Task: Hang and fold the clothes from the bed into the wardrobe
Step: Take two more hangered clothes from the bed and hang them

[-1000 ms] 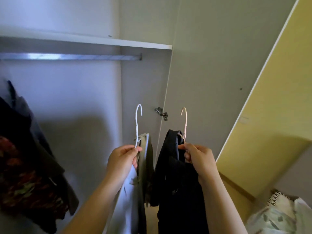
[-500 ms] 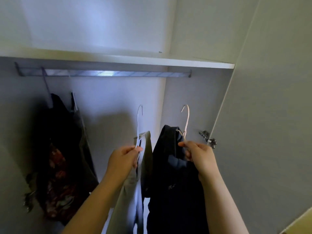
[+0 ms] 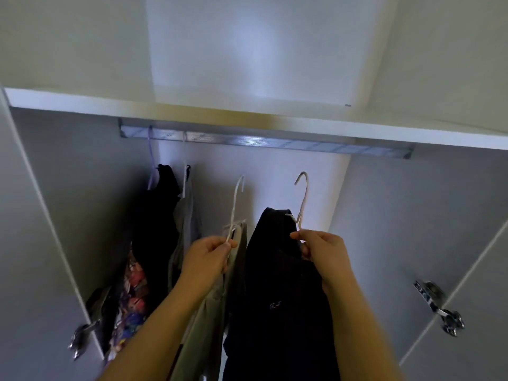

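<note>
While right hand (image 3: 327, 257) pinches hanger (image 3: 303, 200), hook above fingers (image 3: 305, 235)

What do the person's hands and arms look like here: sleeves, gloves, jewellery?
The left hand and right hand are bare: no gloves, and no ring, watch or bracelet shows. The left forearm and right forearm are uncovered down to the picture's bottom edge, with no sleeve or cuff in view. No marks or tattoos are visible.
</note>
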Demonstrator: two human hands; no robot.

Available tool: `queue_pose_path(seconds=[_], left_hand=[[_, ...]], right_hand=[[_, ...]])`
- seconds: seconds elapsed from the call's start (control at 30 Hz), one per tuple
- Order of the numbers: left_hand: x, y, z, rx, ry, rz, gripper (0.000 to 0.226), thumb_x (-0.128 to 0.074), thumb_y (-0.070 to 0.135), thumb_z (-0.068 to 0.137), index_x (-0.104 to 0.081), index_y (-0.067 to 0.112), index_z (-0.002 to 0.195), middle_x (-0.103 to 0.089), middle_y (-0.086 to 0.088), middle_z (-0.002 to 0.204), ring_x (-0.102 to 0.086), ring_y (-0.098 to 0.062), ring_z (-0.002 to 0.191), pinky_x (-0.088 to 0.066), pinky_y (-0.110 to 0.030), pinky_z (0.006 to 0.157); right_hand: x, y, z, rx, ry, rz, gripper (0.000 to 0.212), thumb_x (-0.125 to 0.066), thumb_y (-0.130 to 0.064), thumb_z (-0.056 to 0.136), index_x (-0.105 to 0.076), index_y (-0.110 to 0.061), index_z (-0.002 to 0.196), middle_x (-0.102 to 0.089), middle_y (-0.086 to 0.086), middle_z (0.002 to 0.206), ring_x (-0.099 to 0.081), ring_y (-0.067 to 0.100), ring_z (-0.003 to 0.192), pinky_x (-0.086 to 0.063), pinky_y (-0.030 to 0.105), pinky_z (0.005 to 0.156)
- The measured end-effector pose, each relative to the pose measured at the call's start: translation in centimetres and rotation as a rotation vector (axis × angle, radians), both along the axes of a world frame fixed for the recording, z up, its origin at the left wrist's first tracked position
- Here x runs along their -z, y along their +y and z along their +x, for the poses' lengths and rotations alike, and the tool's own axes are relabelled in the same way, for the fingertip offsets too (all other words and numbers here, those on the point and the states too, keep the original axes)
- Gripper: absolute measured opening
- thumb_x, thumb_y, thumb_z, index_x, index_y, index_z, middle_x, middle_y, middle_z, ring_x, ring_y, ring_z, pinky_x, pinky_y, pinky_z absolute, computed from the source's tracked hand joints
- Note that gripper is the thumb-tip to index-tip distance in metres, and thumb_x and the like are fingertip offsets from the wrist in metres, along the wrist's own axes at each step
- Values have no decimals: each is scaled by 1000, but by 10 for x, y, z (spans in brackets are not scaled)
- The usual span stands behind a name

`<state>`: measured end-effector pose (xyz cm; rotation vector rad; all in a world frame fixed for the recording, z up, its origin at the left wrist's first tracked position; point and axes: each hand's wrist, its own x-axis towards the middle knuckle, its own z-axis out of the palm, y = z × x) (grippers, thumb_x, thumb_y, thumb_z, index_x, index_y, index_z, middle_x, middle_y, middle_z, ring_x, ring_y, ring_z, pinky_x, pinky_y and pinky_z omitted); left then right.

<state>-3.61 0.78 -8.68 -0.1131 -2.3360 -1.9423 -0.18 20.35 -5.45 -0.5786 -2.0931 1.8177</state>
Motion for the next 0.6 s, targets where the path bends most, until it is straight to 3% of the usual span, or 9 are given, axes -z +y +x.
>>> queue_pose_path(seconds=[0.17, 0.27, 0.37, 0.5, 0.6], left_hand=[[-1, 15, -32, -109, 26, -8, 23, -55, 10, 93, -74, 18, 82, -57, -6, 56, -51, -11, 52, -42, -24, 59], [2, 23, -51, -150, 69, -28, 26, -56, 11, 91, -73, 24, 77, -57, -5, 55, -53, -7, 49, -42, -19, 58], [2, 26, -74, -181, 111, -59, 30, -54, 11, 93, -71, 28, 75, -52, -4, 52, -50, -11, 49, -39, -27, 58], [-7, 27, -106, -206, 151, -82, 26, -51, 10, 92, -70, 21, 80, -50, 4, 45, -46, -2, 40, -38, -14, 44], [-19, 26, -128, -206, 178, -76, 27, -49, 10, 93, -69, 24, 80, -53, -1, 52, -47, -8, 45, -40, -23, 50]], right_hand=[[0, 12, -38, -91, 21, 59, 25, -63, -23, 91, -71, -4, 76, -54, -7, 44, -46, 2, 38, -41, 11, 45], [2, 21, -55, -135, 26, 64, 26, -63, -22, 90, -70, 0, 77, -52, -7, 43, -45, 1, 37, -41, 11, 45], [5, 27, -69, -164, 11, 51, 25, -64, -21, 90, -70, -1, 77, -53, -6, 44, -45, 2, 37, -41, 10, 45], [5, 30, -85, -191, -5, 32, 23, -64, -20, 91, -70, -3, 77, -55, -5, 47, -46, 2, 37, -39, 9, 43], [3, 30, -94, -194, -9, 22, 23, -63, -21, 91, -70, -2, 79, -55, -4, 49, -46, 3, 39, -40, 12, 46]])
